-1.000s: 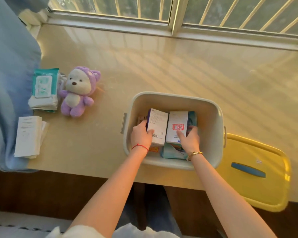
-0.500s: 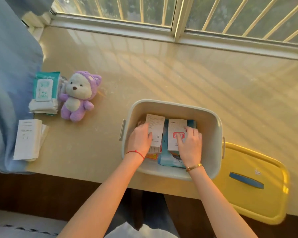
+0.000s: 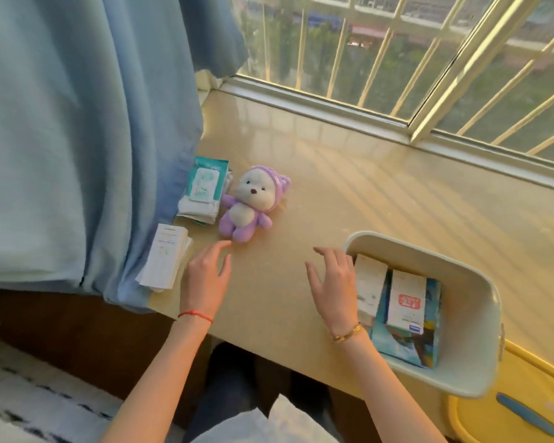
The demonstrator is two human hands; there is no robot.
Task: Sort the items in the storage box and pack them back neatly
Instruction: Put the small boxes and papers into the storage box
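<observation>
Both hands have left the storage box [image 3: 480, 318]: left hand [image 3: 205, 279] and right hand [image 3: 333, 286] hover empty, fingers spread, over the sill near the purple plush toy [image 3: 248, 207]; cartons [image 3: 405, 298] remain inside the box.

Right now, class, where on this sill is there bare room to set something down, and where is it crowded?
Free: the wide stretch between the plush toy, the window frame and the storage box; also the patch between the two hands. Crowded: the curtain side, with the wipes pack and paper stack.
</observation>
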